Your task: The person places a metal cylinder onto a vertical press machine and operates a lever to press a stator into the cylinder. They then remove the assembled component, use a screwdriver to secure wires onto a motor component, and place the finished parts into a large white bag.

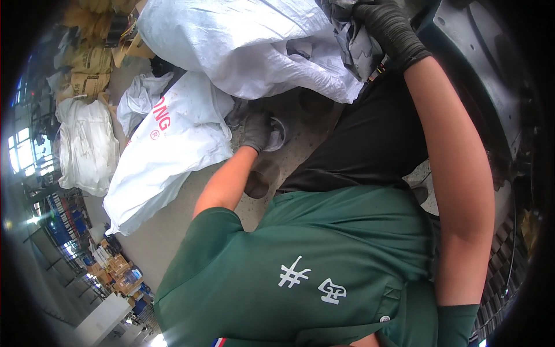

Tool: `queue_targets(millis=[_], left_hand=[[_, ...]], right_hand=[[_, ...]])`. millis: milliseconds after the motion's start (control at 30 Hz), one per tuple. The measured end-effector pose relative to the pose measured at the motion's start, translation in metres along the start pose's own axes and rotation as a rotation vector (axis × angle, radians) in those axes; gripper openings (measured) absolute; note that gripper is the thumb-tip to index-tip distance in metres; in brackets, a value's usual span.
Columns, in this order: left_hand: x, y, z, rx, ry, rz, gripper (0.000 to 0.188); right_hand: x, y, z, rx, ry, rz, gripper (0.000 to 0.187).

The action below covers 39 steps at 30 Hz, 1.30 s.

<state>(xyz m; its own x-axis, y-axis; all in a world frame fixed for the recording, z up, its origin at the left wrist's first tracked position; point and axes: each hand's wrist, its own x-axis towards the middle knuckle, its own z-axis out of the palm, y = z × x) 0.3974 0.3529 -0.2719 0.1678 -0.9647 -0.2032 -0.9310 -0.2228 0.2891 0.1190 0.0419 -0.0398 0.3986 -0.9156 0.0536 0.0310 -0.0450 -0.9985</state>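
My left hand [258, 130], in a dark grey glove, reaches down to the floor between the white sacks and my leg. Its fingers are mostly hidden. Beside them is a pale grey rounded thing [277, 135] whose kind I cannot make out. Higher up at the right, my right hand [388, 33], in a dark glove, is closed on crumpled grey plastic sheeting [354, 51]. The sheeting hangs against the edge of a large white woven sack [231, 40]. A second white sack [173, 139] with red print lies left of my left hand.
Another full white sack [89, 144] stands further left, near brown paper sacks [92, 69]. Cardboard boxes [118, 272] are stacked at the lower left. A dark curved metal panel [474, 40] rises on the right. The floor [167, 231] is grey.
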Motion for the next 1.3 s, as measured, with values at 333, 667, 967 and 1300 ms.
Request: queue_targets(millis=[333, 667, 967, 1300], left_hand=[[-0.033, -0.008, 0.104, -0.572, 0.132, -0.575, 0.092], [-0.02, 0.017, 0.079, -0.311, 0.108, -0.571, 0.082], [-0.021, 0.041, 0.054, -0.147, -0.014, -0.354, 0.049], [-0.014, -0.012, 0.061, -1.011, -0.089, -0.514, 0.03]], right_hand=[[-0.014, -0.022, 0.021, 0.037, 0.042, -0.179, 0.046], [-0.01, 0.007, -0.005, -0.277, 0.021, 0.03, 0.014], [-0.013, 0.004, -0.008, -0.222, -0.025, 0.041, 0.017], [-0.01, 0.01, -0.003, -0.304, -0.067, -0.033, 0.013]])
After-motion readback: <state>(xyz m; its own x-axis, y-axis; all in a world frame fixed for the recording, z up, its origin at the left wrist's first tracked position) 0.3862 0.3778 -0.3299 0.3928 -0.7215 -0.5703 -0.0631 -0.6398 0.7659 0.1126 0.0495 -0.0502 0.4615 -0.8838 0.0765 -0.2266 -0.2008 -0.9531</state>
